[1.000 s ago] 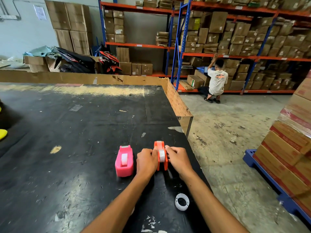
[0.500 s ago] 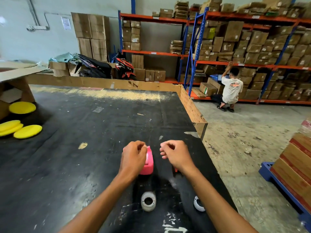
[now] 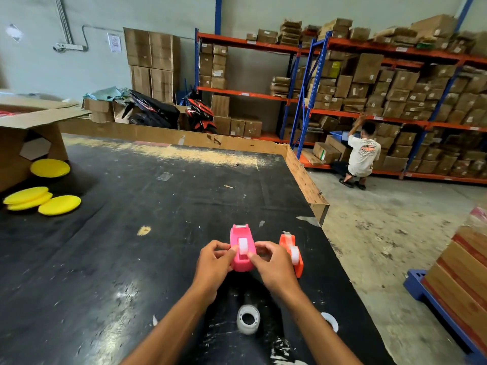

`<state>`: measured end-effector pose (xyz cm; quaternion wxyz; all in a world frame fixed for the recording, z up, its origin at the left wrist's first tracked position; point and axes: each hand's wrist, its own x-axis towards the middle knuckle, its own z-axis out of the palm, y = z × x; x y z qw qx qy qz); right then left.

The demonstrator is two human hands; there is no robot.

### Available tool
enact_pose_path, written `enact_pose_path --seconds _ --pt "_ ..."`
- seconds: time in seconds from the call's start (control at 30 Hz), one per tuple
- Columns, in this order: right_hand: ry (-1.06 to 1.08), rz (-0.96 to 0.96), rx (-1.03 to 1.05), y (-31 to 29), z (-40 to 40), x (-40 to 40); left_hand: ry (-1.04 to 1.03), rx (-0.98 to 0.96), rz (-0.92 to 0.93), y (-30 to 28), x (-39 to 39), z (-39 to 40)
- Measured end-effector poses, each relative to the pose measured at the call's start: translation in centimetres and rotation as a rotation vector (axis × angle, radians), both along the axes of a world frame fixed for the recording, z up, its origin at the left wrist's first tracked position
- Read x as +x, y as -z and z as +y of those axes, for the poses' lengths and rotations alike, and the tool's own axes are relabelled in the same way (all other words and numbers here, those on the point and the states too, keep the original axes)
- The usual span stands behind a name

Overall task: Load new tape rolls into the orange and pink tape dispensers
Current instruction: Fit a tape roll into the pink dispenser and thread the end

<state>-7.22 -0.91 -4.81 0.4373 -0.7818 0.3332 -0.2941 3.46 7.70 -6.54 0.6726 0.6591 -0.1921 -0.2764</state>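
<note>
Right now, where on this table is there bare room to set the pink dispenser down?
Free: the dark stretch left of the left hand, between it and the yellow pads. Crowded: the right edge by the orange dispenser, and nearest you, where a tape roll and an empty core lie.

Pink dispenser (image 3: pixel 242 252), orange dispenser (image 3: pixel 291 250), black table (image 3: pixel 131 233).

Scuffed black bench (image 3: pixel 131 259) with cardboard edging, pink dispenser (image 3: pixel 241 255) and orange dispenser (image 3: pixel 291 252) side by side, two white tape rolls (image 3: pixel 248 319) nearer, yellow pads (image 3: pixel 42 200) and open carton (image 3: pixel 23 138) far left
</note>
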Motion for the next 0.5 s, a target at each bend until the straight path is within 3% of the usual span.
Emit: enact_pose_path --seconds 0.13,0.4,0.5 --pt "-0.122 0.03 -0.045 -0.8 -0.1 -1.1 0.021 -0.068 -0.024 -0.2 -0.1 0.5" --pt "-0.27 0.489 -0.413 -2.9 -1.5 -0.1 0.072 0.034 -0.265 0.0 0.2 1.3" --pt "-0.281 0.553 -0.513 -3.0 -1.2 0.3 0.035 0.044 -0.321 -0.3 -0.3 1.2"
